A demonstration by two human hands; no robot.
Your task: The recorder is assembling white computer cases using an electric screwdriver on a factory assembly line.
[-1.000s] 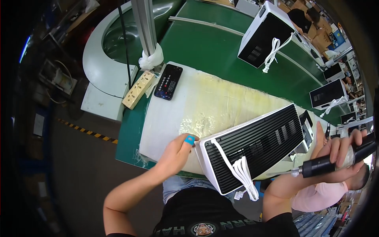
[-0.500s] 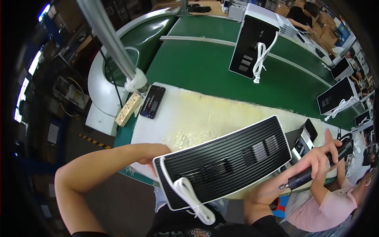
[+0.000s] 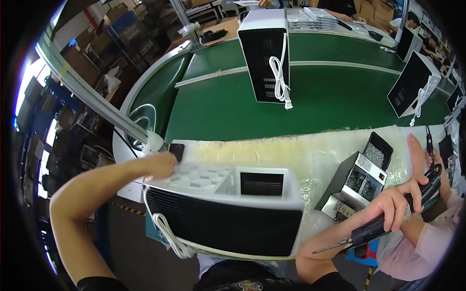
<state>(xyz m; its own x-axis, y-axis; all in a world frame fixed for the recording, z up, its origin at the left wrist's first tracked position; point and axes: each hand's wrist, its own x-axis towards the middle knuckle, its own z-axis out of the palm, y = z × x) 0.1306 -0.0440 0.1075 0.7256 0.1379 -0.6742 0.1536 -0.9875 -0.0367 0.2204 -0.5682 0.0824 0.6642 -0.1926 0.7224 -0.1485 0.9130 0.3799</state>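
A boxy appliance (image 3: pixel 228 223) with a white housing and a black ribbed side stands in front of me, that side toward me. Its upper face shows white slotted parts and a dark rectangular opening. My left hand (image 3: pixel 162 165) is closed at its far left corner; the fingertips are blurred and partly hidden. A bundled white power cord (image 3: pixel 170 235) hangs at the appliance's left end. On the right, my right hand (image 3: pixel 395 206) is wrapped round a black electric screwdriver (image 3: pixel 371 232), whose bit points left, apart from the appliance.
A black box of screws (image 3: pixel 376 151) and an open metal-and-black box (image 3: pixel 357 182) lie on the film-covered table (image 3: pixel 272 148). Two similar appliances (image 3: pixel 264 58) (image 3: pixel 412 85) stand on the green conveyor (image 3: pixel 208 106). A phone (image 3: pixel 177 151) lies beyond my left hand. At right, a co-worker's hand (image 3: pixel 434 157) holds a thin tool.
The appliance has turned from tilted toward me to upright, showing its upper face, and has shifted left. My left hand has moved up to its far corner. The right hand still holds the screwdriver.
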